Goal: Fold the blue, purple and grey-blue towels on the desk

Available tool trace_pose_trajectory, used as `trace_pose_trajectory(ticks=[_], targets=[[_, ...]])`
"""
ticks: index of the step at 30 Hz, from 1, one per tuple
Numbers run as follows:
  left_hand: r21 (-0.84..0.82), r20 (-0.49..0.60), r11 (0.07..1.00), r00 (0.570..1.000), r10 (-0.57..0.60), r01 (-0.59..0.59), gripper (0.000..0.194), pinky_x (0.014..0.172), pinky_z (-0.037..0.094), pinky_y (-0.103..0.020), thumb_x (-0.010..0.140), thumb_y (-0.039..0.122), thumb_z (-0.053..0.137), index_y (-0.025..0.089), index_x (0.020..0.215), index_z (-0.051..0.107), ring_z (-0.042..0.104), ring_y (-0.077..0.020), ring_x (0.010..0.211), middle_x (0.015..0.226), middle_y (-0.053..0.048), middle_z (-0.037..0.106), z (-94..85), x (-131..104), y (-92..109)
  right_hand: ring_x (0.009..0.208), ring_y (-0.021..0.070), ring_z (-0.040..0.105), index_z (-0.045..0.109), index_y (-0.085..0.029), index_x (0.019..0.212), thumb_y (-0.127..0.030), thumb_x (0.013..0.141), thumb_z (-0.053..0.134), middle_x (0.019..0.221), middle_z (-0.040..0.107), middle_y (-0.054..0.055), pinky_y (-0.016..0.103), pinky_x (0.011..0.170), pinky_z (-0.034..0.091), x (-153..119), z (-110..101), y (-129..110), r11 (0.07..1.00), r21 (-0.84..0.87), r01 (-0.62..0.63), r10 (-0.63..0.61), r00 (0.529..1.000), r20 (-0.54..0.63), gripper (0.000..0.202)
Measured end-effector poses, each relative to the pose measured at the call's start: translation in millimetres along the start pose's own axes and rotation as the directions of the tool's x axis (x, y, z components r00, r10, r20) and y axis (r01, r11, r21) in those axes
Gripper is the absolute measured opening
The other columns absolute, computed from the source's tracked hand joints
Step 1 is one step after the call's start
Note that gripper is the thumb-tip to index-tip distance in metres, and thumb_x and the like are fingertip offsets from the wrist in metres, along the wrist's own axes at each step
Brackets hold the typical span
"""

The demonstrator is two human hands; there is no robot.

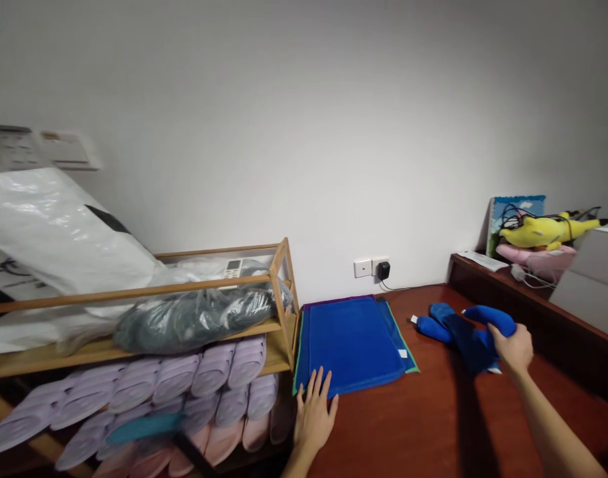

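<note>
A stack of flat blue towels (356, 345), with green and purple edges showing beneath the top one, lies on the reddish-brown tabletop (383, 431). My left hand (315, 410) is open, fingers spread, with its fingertips at the stack's near-left edge. On the right, my right hand (516, 348) is closed around the end of a rolled blue towel (490, 318). Other crumpled blue towels (446, 318) lie against it, some with white tags. I cannot tell how many separate pieces are in this pile.
A wooden rack (279, 265) on the left holds plastic-wrapped bundles and several lilac and pink slippers (209, 372). A black plug (383, 269) sits in the wall socket behind the towels. On the raised ledge at right lie a yellow plush toy (537, 232) and white boxes (595, 279).
</note>
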State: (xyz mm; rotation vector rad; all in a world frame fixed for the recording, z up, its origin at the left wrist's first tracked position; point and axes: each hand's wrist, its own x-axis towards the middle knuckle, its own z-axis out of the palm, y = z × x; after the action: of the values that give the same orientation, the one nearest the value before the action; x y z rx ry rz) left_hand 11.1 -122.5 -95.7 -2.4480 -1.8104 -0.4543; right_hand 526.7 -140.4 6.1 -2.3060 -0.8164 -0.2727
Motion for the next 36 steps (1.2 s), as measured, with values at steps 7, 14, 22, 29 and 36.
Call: trace_pose_trajectory(ticks=[7,14,22,29,36], targets=[[-0.025,-0.042,0.999,0.999,0.019,-0.020,0.051,0.108,0.020,-0.049,0.092,0.032,0.034,0.020,0.141,0.034,0.022,-0.0243,0.138,0.151,-0.009,0.028,-19.1,-1.9,11.0,0.105,0.0284,0.056,0.044,-0.016,0.120,-0.059,0.076,0.045,0.117,0.058,0.015,0.035,0.086,0.045,-143.6,-22.5,-25.3,0.871,0.313,0.379,-0.431,0.895,0.116,0.062],[-0.315,0.029,0.911,0.957,0.288,-0.265,0.045,0.110,0.023,-0.043,0.096,0.030,0.028,0.029,0.141,0.033,0.025,-0.0163,0.137,0.149,-0.002,0.033,-47.8,-70.2,54.3,0.083,0.0246,0.066,0.039,-0.015,0.128,-0.027,0.074,0.049,0.096,0.069,0.012,0.032,0.071,0.051,-345.6,-12.0,-3.8,0.789,0.391,0.474,-0.613,0.657,0.440,0.057],[-0.386,0.123,0.912,0.971,0.204,-0.143,0.050,0.107,0.028,-0.050,0.084,0.019,0.044,0.028,0.133,0.046,0.033,-0.0228,0.134,0.146,-0.003,0.038,-75.5,-132.1,66.2,0.098,0.0282,0.058,0.043,-0.024,0.133,-0.002,0.074,0.036,0.109,0.064,0.009,0.050,0.090,0.044,-305.6,-40.0,-21.7,0.447,0.103,0.888,-0.887,0.426,0.176,0.063],[-0.337,-0.007,0.910,0.967,0.253,-0.240,0.068,0.109,0.029,-0.045,0.076,0.004,0.036,0.024,0.140,0.036,0.033,-0.0220,0.133,0.147,-0.002,0.036,-99.3,-158.8,81.2,0.101,0.0284,0.057,0.033,-0.026,0.140,-0.003,0.075,0.041,0.114,0.063,0.008,0.049,0.092,0.043,-377.9,-46.0,-22.1,0.278,0.156,0.948,-0.955,0.255,0.155,0.070],[-0.294,0.154,0.899,0.913,0.379,-0.323,0.086,0.110,0.021,-0.052,0.062,-0.003,0.036,0.027,0.142,0.029,0.023,-0.0200,0.138,0.151,0.000,0.029,-86.8,-168.7,71.5,0.107,0.0269,0.055,0.040,-0.026,0.135,-0.024,0.078,0.050,0.119,0.061,0.008,0.045,0.096,0.039,-374.5,-87.9,-39.7,0.360,0.407,0.839,-0.902,0.200,0.384,0.058]])
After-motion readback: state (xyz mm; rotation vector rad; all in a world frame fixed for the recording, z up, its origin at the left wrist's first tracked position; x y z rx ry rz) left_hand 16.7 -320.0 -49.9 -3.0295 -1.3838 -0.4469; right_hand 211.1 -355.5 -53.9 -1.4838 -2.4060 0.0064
